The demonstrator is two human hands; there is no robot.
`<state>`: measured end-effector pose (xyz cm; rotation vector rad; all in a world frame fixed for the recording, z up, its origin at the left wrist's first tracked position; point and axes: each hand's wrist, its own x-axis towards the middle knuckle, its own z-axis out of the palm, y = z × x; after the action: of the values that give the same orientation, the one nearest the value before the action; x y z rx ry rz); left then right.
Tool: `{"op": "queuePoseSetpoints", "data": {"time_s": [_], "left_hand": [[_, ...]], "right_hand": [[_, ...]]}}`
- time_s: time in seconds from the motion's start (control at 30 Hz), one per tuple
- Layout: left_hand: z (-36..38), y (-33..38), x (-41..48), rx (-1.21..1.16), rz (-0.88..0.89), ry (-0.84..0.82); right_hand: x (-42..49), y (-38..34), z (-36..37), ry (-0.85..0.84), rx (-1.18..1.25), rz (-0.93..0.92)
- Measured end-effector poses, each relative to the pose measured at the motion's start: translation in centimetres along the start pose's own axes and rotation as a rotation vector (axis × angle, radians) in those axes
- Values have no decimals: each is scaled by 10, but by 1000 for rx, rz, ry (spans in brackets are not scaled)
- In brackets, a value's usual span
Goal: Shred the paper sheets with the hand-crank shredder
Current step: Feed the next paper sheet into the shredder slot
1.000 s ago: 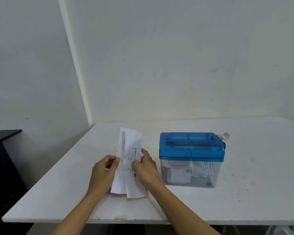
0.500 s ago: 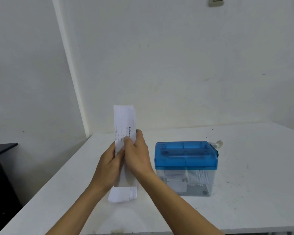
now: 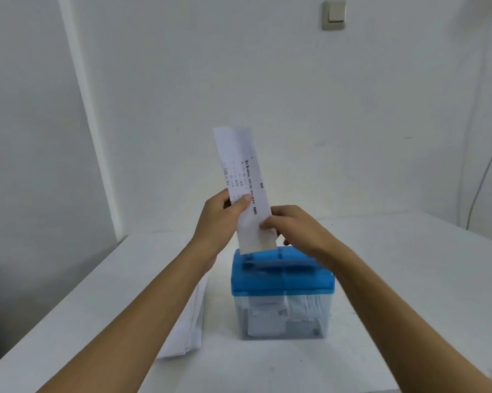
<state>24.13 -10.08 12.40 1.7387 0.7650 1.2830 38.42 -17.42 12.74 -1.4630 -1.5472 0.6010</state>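
Paper strip (image 3: pixel 243 188) is near upright, top leaning slightly left, bottom edge just over the back left of the shredder (image 3: pixel 281 282) lid. The feed slot (image 3: pixel 279 264) lies below it, a bit nearer the camera. Left-hand grip (image 3: pixel 219 219) pinches the strip's left edge; right-hand grip (image 3: pixel 293 228) pinches the right edge lower down, nearer the slot. Half a second earlier the strip hung left of the shredder, over the table (image 3: pixel 409 279); now it is over the lid.

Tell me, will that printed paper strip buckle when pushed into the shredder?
May buckle: the printed paper strip looks thin, though it stands upright above the left hand. Probably light: the right hand merely pinches its edge.
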Motion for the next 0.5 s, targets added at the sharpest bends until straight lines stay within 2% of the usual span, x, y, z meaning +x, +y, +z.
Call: {"op": "queuePoseSetpoints", "data": {"time_s": [0.1, 0.27, 0.37, 0.5], "left_hand": [[26, -6, 13, -15, -78, -56], [49, -26, 20, 273, -109, -299], [46, -36, 19, 429, -83, -440], [43, -38, 18, 503, -60, -497]], "right_hand": [[4, 23, -24, 43, -139, 43], [6, 57, -40, 176, -154, 103], [2, 78, -39, 167, -157, 124], [-4, 87, -36, 137, -127, 122]]}}
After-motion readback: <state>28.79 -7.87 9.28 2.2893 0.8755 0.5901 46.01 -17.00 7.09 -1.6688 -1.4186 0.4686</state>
